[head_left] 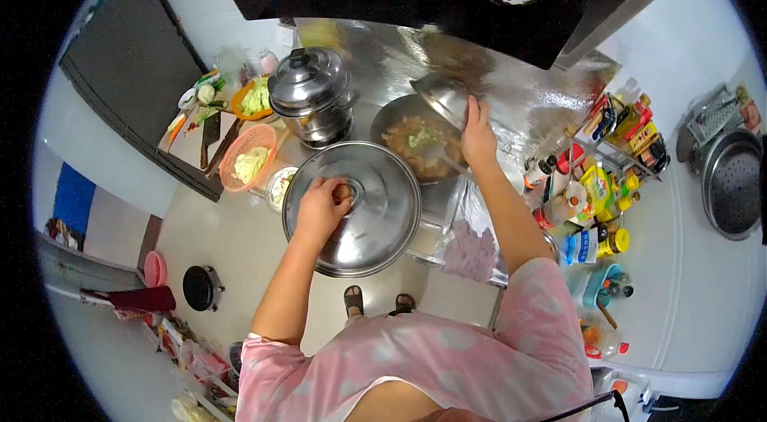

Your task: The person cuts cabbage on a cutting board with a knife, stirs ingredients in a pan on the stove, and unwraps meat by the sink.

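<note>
Left hand (318, 210): fingers grasp the knob (342, 194) of a large steel lid (375, 230), apparently because that central hold lets one hand balance so broad a disc.
Large steel lid: held in front of the body, its far edge overlapping the wok's near left side from this viewpoint, probably to leave the food within reach; whether metal touches metal cannot be told.
Right hand (479, 138): fingers grip the rim of a tilted metal vessel (444, 98) above the wok (387, 114), the slant perhaps meant to direct its opening toward the pan.
Tilted metal vessel: lid or bowl, the angle does not settle which; its inside is hidden.
Wok: sits beneath the foil-lined wall, browned food (399, 138) inside with a pale green heap in the middle; a utensil handle (459, 164) slants out under the right wrist, and whether the fingers share it is unclear.
Left flank: a lidded steel pot (307, 91) stands close beside the wok, limiting room on that side; beyond it are a pink basket (227, 160) of pale shreds and a knife (211, 128).
Right flank: bottles and packets crowd a rack (593, 152), near the right forearm; a crumpled cloth (470, 251) lies closer in.
Overhead: a dark range hood (399, 5) juts out above the cooking area.
</note>
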Motion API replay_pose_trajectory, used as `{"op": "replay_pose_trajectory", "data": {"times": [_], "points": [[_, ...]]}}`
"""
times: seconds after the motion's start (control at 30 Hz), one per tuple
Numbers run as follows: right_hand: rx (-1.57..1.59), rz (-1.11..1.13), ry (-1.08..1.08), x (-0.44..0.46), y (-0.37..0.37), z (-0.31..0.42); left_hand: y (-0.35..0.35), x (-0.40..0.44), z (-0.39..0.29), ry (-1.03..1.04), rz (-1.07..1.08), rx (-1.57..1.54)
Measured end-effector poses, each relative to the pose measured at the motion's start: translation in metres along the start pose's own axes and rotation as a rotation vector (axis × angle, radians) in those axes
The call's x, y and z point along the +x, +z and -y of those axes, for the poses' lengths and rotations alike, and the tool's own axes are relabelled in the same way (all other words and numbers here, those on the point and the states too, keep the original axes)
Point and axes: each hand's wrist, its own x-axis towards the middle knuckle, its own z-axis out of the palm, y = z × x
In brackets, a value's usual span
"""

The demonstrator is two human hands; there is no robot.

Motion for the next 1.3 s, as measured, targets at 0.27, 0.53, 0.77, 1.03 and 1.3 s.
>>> {"op": "replay_pose_trajectory", "data": {"times": [0.27, 0.53, 0.77, 1.03, 1.3], "points": [[0.052, 0.267, 0.207, -0.005, -0.016, -0.006, 0.002, -0.013, -0.011, -0.084, 0.017, -0.004], [1.191, 0.097, 0.984, -0.020, -0.007, -0.041, -0.003, -0.009, -0.011, -0.071, 0.019, -0.012], [1.527, 0.214, 1.054, -0.071, -0.016, -0.050, -0.003, -0.008, 0.004, -0.060, -0.002, -0.013], [1.125, 0.611, 0.928, -0.195, -0.119, -0.005, -0.005, -0.014, 0.015, -0.135, -0.020, 0.016], [1.262, 0.617, 1.338, -0.284, -0.100, -0.031, 0.002, -0.032, 0.022, -0.122, -0.060, 0.014]]}}
